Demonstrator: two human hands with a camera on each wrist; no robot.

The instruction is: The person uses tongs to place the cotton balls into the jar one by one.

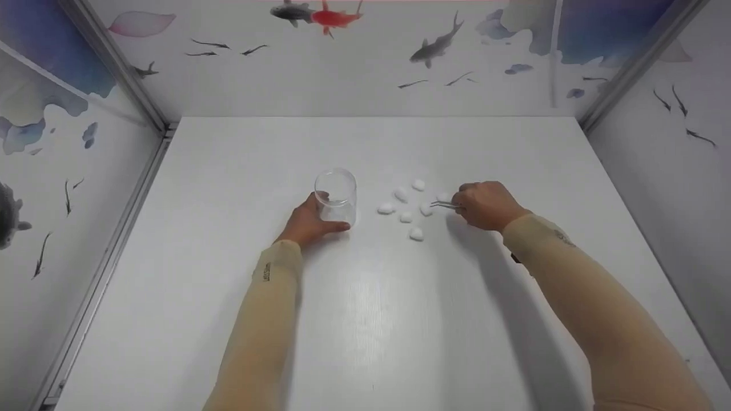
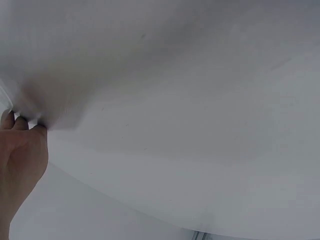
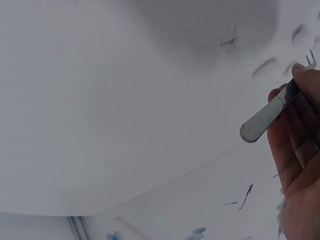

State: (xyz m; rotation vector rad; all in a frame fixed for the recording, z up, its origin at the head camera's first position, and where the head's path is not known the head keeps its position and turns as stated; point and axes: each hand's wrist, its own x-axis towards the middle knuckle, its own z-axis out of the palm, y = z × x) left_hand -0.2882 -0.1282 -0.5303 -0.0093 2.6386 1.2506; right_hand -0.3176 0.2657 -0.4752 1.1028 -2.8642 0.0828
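Note:
My left hand [image 1: 308, 221] curls round a clear cup [image 1: 338, 214] on the table, its thumb across the near side. The cup's round mouth faces up. In the left wrist view only part of my left hand [image 2: 22, 150] shows, at the left edge. My right hand [image 1: 486, 204] pinches metal tweezers [image 1: 446, 205], their two thin tips apart and overlapping a small white lump [image 1: 426, 210]. In the right wrist view, the tweezers' flat rounded end [image 3: 260, 122] sticks out behind my right-hand fingers. Several similar lumps lie around, among them one at the front [image 1: 416, 234].
The white table [image 1: 365, 319] is enclosed at the back by a wall panel [image 1: 365, 74] with painted fish. Similar panels stand to the left [image 1: 120, 171] and right [image 1: 657, 171]. Scattered lumps lie between the cup and my right hand.

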